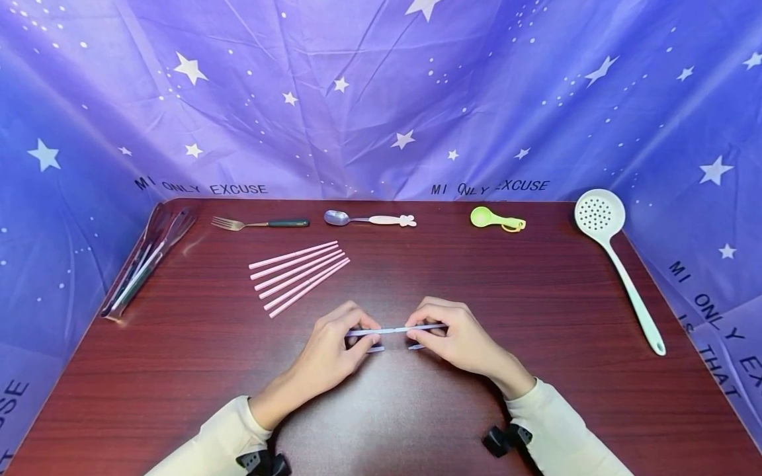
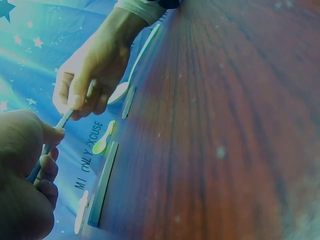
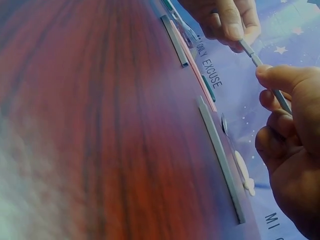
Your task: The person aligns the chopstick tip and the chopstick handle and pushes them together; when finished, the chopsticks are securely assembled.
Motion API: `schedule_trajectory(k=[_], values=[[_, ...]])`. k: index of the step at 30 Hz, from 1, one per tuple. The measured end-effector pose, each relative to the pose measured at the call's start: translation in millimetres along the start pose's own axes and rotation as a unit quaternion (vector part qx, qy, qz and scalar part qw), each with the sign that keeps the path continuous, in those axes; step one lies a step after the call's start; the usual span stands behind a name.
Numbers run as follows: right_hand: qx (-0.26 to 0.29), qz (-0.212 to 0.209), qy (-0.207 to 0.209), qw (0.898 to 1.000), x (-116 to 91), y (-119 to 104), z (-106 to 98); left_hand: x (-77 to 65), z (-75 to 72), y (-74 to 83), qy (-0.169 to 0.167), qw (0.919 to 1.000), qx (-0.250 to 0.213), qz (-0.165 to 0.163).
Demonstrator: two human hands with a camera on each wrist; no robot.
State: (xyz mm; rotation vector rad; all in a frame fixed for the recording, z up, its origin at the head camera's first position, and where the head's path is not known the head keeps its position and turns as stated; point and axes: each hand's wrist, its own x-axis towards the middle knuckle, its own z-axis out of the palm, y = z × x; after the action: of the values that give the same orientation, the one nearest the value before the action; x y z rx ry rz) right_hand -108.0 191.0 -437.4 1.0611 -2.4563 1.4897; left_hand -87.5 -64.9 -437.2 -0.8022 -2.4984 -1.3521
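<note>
My left hand and right hand face each other above the table, each pinching one side of a thin light-blue rod between thumb and fingers. A narrower notch shows in the rod between the two hands, where two lengths meet end to end. Below the hands lie two more light-blue rod pieces on the table: one under the left hand, one under the right. In the right wrist view, the longer-looking piece has a narrow plug tip, and the other a hollow end.
Several pink rods lie fanned out left of centre. Along the back are a fork, a spoon and green measuring spoons. A clear holder with utensils lies at left, a white skimmer at right. Starry cloth surrounds the table.
</note>
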Motion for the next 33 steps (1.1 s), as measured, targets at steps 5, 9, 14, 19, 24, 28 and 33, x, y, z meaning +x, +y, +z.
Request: schedule_trajectory(k=[5,9,14,19,24,28,33], values=[[0.001,-0.001,0.007,1.000,0,-1,3,-0.1,-0.1,-1.2,-0.004,0.9999,-0.011,0.003],[0.002,-0.005,0.011,1.000,0,0,5,-0.3,-0.5,-1.2,-0.010,0.9997,-0.022,0.002],[0.001,-0.017,0.019,1.000,0,0,7,-0.7,1.0,-2.4,-0.006,0.9994,-0.031,0.011],[-0.002,-0.023,0.025,0.999,1,-1,8,-1.7,3.4,-4.2,0.002,0.9992,-0.033,0.021],[0.001,-0.023,0.025,0.999,0,-1,9,-2.5,5.5,-4.8,0.004,0.9993,-0.033,0.019],[0.005,-0.029,0.024,0.999,0,0,10,-3.2,5.9,-2.9,0.003,0.9993,-0.034,0.015],[0.009,-0.030,0.022,0.999,0,1,12,-4.5,6.9,-1.3,0.005,0.9993,-0.036,0.008]])
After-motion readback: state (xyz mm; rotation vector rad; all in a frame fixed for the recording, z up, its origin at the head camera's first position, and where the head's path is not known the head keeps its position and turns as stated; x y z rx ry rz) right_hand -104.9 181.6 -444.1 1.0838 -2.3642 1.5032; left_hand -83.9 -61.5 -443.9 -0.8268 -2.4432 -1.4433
